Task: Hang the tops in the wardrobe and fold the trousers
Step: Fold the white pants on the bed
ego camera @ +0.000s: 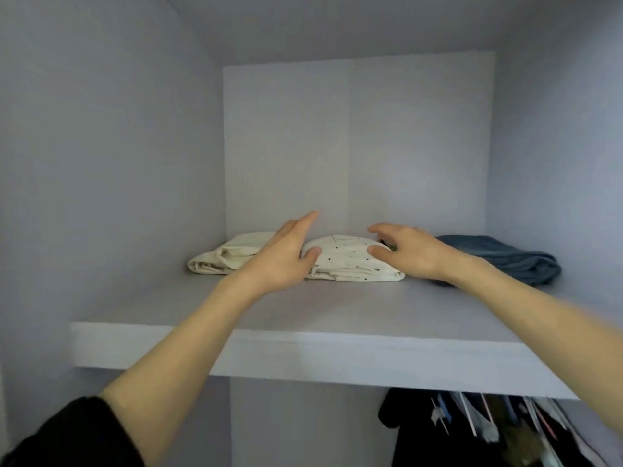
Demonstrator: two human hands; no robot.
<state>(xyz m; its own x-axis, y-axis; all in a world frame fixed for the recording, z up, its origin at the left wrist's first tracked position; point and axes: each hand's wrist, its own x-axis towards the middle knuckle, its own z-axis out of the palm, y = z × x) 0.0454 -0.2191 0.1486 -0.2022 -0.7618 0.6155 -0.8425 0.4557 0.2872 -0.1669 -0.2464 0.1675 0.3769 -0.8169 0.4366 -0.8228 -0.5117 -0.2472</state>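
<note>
The left hand lay open, fingers straight, against the left end of the dotted bundle, thumb touching its top. The right hand hovered loosely open over the right end, thumb touching the cloth, gripping nothing. The bundle sat on the shelf between the hands, a cream bundle just left of the left hand, a blue bundle just beyond the right. Hung tops showed below the right forearm. Squaring the bundle likely wanted even pressure from both sides, without nudging its neighbours.
</note>
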